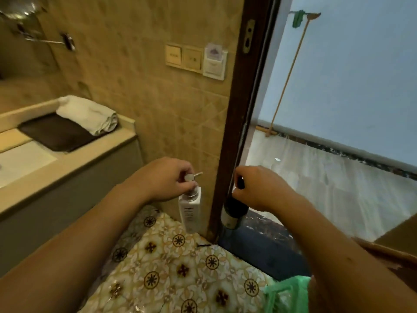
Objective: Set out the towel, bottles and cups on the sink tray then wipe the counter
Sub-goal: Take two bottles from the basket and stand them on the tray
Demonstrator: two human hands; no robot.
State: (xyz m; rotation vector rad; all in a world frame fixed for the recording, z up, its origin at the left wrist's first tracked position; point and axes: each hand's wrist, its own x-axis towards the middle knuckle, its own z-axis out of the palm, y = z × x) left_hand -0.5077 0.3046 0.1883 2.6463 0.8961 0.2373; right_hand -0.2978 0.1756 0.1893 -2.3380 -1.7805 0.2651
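Note:
My left hand [168, 178] grips the silver pump top of a white pump bottle [190, 211], which hangs upright above the patterned floor. My right hand [261, 188] holds a dark bottle [233, 212] by its pump top, just in front of the door frame; its lower part looks pale. On the counter at the left lies a dark brown tray [56, 134], with a folded white towel [89, 114] resting on its far end. No cups are in view.
The beige counter [67, 163] and a white sink basin [20, 163] run along the left. A brown door frame [241, 109] divides the tiled wall from a hallway, where a mop [288, 73] leans. A green bag [286, 292] sits low right.

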